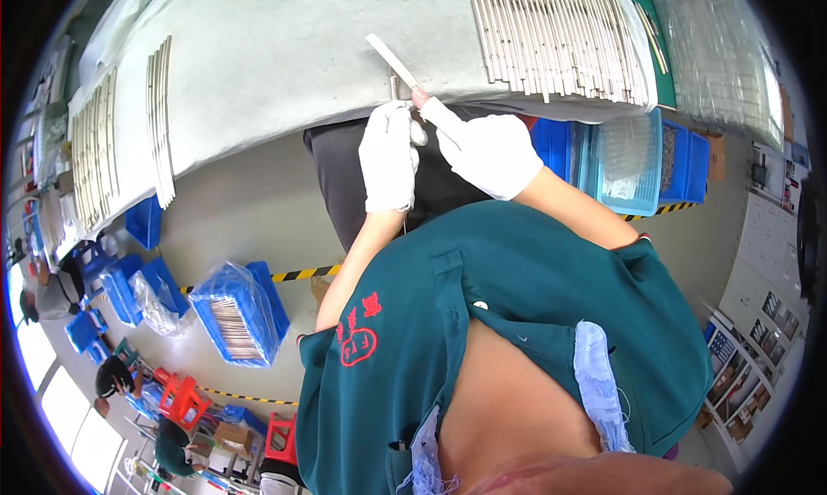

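Gloved hands close: left hand (388, 155) grips a small metal piece (418, 133), right hand (488, 153) a flat file (405, 68).

Both hands wear white gloves and meet close together at 12 o'clock. The left hand (388, 155) is curled closed; the right hand (488, 153) pinches, forearm bare.
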